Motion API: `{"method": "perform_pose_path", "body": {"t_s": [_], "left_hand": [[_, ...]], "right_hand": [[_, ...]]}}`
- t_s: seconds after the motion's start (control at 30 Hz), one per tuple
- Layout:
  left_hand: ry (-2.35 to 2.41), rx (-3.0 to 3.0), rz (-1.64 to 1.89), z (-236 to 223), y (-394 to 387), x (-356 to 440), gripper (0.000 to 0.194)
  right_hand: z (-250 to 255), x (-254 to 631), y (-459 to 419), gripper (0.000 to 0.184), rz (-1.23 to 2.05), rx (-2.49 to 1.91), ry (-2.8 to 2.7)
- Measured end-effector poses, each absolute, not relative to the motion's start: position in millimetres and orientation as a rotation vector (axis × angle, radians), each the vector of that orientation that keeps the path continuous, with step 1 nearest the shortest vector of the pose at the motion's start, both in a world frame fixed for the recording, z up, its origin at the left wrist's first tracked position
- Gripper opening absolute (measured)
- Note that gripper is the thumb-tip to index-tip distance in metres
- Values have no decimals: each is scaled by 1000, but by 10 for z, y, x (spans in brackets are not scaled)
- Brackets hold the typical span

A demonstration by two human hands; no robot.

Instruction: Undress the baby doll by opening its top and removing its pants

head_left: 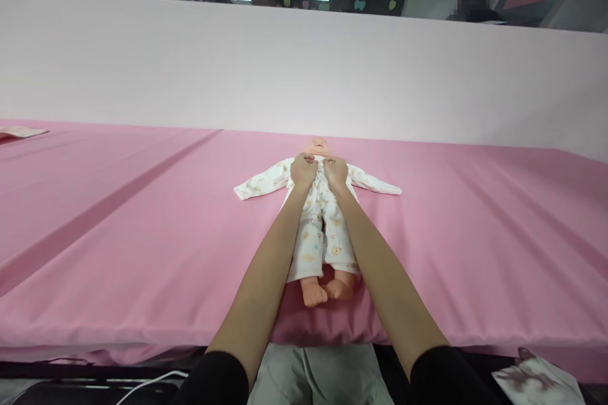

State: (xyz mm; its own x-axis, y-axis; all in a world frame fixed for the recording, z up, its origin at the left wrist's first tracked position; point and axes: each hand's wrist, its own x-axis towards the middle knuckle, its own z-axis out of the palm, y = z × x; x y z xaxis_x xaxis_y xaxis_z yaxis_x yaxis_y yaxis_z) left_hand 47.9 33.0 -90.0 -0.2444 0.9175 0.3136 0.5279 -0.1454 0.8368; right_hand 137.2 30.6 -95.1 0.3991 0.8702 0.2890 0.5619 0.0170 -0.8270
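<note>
A baby doll (pixel 317 145) lies on its back on the pink sheet (pixel 142 215), head away from me, bare feet (pixel 325 291) toward me. It wears a white printed sleepsuit (pixel 318 240) with both sleeves spread flat to the sides. My left hand (pixel 303 171) and my right hand (pixel 335 172) are side by side at the doll's chest, just under its chin. Both hands are closed, each pinching one front edge of the sleepsuit where it opens.
A tall pale pink panel (pixel 304 69) stands behind the table. A light cloth (pixel 21 133) lies at the far left edge. A crumpled printed item (pixel 536 380) sits low at the right. A white cable (pixel 147 383) runs below the table's front edge.
</note>
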Motion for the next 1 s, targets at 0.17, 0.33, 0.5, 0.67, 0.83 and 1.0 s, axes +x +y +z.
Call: {"method": "perform_pose_path", "body": {"t_s": [0.17,0.33,0.5,0.67,0.83,1.0], "left_hand": [[1718,1767,1240,-845,308,449,22],[1750,2004,1081,-764,274,445,32],[1607,2248,858,-571,201,345,41],[1408,2049,700,-345,75,150,23],[1306,2071,687,-306,-3,145,14],[1409,2098,669,-362,37,161,17]], "right_hand": [[-878,1286,86,32,132,-1812,-1545],[-915,1314,-47,33,57,-1809,-1647],[-1016,1322,-162,28,-41,-1667,-1514],[-968,1377,-103,18,131,-1552,-1275],[-697,1564,23,16,853,-1328,-1135],[-592,1823,64,16,859,-1411,-1213]]}}
